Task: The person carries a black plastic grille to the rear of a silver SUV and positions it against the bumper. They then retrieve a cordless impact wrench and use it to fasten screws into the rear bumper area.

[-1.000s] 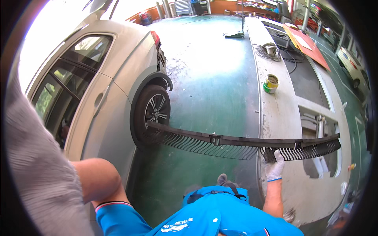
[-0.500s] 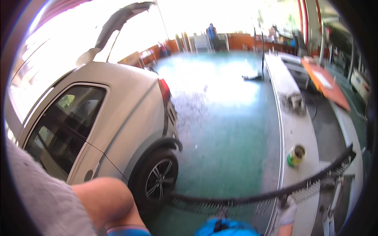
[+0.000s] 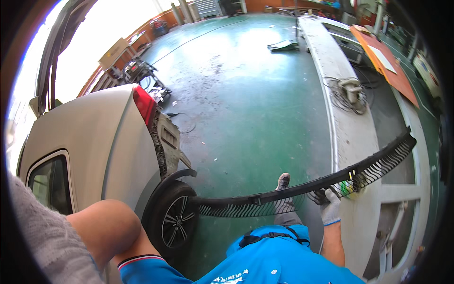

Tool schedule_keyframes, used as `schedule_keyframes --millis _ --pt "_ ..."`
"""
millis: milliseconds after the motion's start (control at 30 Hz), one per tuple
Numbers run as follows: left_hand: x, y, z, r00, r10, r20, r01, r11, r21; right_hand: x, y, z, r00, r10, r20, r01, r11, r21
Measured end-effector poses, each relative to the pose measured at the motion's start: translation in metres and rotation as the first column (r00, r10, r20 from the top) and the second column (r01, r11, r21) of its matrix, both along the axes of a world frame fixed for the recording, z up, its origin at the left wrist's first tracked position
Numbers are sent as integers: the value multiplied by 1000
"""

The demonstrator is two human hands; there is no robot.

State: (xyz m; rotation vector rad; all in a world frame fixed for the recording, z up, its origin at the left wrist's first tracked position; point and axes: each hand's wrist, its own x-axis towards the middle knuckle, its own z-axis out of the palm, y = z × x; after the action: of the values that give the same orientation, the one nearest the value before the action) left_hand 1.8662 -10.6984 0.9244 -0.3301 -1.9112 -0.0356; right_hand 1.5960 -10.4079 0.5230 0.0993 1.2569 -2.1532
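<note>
My right hand (image 3: 330, 208), in a white knit glove with dark fingertips, is closed on the lower edge of a long black slatted plastic strip (image 3: 298, 190). The strip bows across in front of me, its left end overlapping the car's wheel (image 3: 178, 221) and its right end above the pale metal platform. My left arm is bent up at the lower left. Only the grey knit of my left hand's glove (image 3: 47, 232) shows, very close and large; its fingers lie outside the picture.
A beige car (image 3: 80, 128) stands at left, its rear structure exposed below the red tail light (image 3: 144, 105). On the long platform (image 3: 326, 52) at right lies a coiled cable (image 3: 352, 94). An orange board (image 3: 390, 71) rests farther right. Wheeled equipment (image 3: 144, 75) stands beyond the car.
The view has tipped downward, so my blue shirt and one shoe now show. The strip stays in my right hand and now hides most of the green can on the platform.
</note>
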Motion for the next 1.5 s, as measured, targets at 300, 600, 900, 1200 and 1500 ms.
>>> schedule_keyframes --millis 300,600,900,1200,1500 --pt "-141 -198 -74 880 412 238 -475 784 400 -221 -230 -37 987 158 11 -158 987 28" --pt "-134 -272 -426 549 571 611 -369 -490 790 -365 -449 20 915 371 -157 -365 929 63" --pt "-179 -414 -551 455 863 -220 853 -351 387 -434 -705 35 812 574 -106 -570 819 72" --pt "-213 -536 -531 220 975 -24 901 -194 388 -478 -919 21 702 711 -45 -712 702 -10" --pt "-278 -616 -537 -65 989 -131 891 117 438 -485 -1185 -30 445 894 47 -891 448 -71"
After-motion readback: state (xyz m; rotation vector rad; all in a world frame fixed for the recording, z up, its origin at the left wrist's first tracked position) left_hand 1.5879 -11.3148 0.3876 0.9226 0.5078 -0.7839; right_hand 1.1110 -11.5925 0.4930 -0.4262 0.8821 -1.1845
